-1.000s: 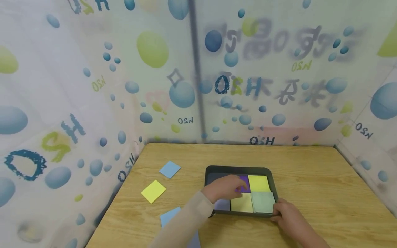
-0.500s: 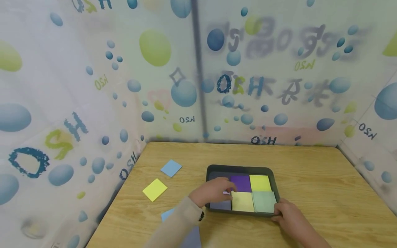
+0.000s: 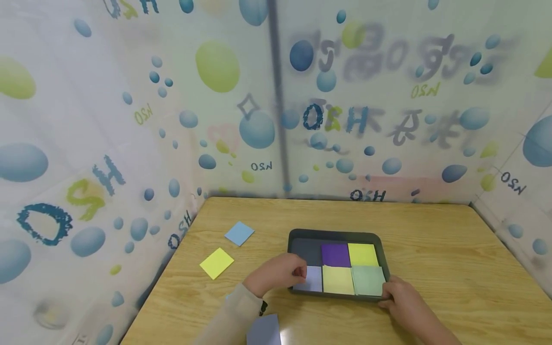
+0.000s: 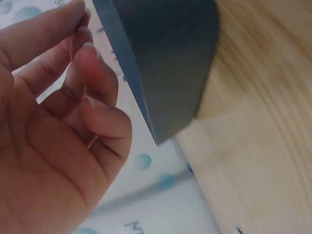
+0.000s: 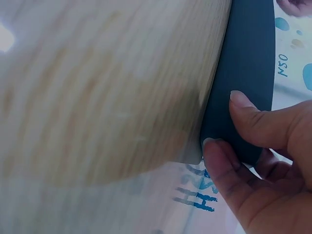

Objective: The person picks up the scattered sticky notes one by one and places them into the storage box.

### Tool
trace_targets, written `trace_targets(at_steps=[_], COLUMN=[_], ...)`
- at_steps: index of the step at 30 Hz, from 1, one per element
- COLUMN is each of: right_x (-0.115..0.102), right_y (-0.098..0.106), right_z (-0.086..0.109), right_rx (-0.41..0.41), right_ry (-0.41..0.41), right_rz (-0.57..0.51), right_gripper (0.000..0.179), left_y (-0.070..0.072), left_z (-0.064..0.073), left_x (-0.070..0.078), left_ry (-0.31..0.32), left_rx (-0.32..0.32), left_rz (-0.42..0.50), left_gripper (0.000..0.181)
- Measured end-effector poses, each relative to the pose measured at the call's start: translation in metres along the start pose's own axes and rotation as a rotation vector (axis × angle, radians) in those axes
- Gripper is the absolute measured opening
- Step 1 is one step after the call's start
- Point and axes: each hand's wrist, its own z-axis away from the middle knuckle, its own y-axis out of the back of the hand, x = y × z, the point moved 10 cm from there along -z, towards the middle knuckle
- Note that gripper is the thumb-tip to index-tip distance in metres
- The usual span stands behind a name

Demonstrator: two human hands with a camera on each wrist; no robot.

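A dark tray (image 3: 334, 235) on the table holds square paper notes in rows. At its back are a purple note (image 3: 336, 255) and a yellow note (image 3: 363, 254); the back left shows bare dark floor. In front lie a lavender note (image 3: 314, 279), a pale yellow note (image 3: 338, 280) and a green note (image 3: 368, 281). My left hand (image 3: 278, 274) hovers over the tray's left edge, beside the lavender note, its fingers loosely bent; the left wrist view shows nothing in them. With thumb and fingers, my right hand (image 3: 403, 299) grips the tray's front right corner.
To the left lie a blue note (image 3: 239, 234) and a yellow note (image 3: 217, 263) on the wooden table (image 3: 424, 239). Near the front edge is a grey-violet sheet (image 3: 264, 330). Another blue piece is mostly hidden behind the left sleeve (image 3: 233, 314). A patterned curtain surrounds the table.
My left hand has drawn back leftward from over the purple note to the tray's left edge, uncovering the purple and lavender notes. My right hand keeps its grip on the tray corner.
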Motion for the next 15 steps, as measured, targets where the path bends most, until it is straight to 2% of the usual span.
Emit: trace_targets(at_steps=[3, 8, 13, 15], right_x=[0.000, 0.002, 0.001, 0.000], right_y=[0.000, -0.001, -0.001, -0.001], right_z=[0.000, -0.001, -0.001, -0.001], right_rx=[-0.005, -0.023, -0.028, -0.029], right_ry=[-0.002, -0.018, -0.018, -0.017], right_rz=[0.002, 0.006, 0.011, 0.012], right_gripper=[0.028, 0.026, 0.026, 0.026], left_y=[-0.003, -0.003, 0.002, 0.004], left_z=[0.009, 0.020, 0.028, 0.032], left_x=[-0.011, -0.019, -0.021, -0.024], left_ry=[0.033, 0.047, 0.032, 0.045], left_rx=[-0.013, -0.020, 0.011, 0.024], left_rz=[0.047, 0.064, 0.100, 0.115], left_gripper=[0.017, 0.013, 0.013, 0.014])
